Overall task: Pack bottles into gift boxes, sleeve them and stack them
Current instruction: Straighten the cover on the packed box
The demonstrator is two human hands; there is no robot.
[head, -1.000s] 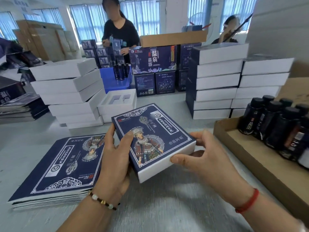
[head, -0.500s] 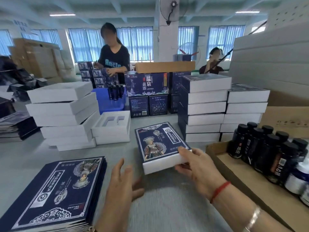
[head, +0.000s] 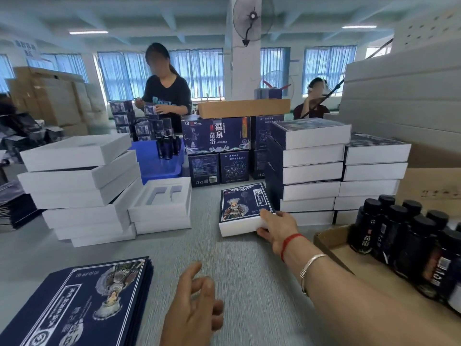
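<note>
A sleeved gift box (head: 243,206), dark blue on top with a costumed figure and white at its end, lies on the grey table in front of the stacks. My right hand (head: 277,227) grips its near right corner, thumb under the white end. My left hand (head: 194,310) hovers low over the table near me, fingers loosely bent, holding nothing. A pile of flat blue sleeves (head: 82,303) lies at the near left. Dark bottles with black caps (head: 404,236) stand in a shallow cardboard tray (head: 331,242) on the right.
Two stacks of sleeved boxes (head: 311,168) rise just behind and right of the held box. White open boxes (head: 74,188) are piled on the left, one with a foam insert (head: 162,196). Blue cartons (head: 217,136) stand at the back. A person (head: 167,93) works across the table.
My right hand has pushed the sleeved box away across the table toward the stacks. My left hand let go of it and dropped back toward me. The view tilted upward.
</note>
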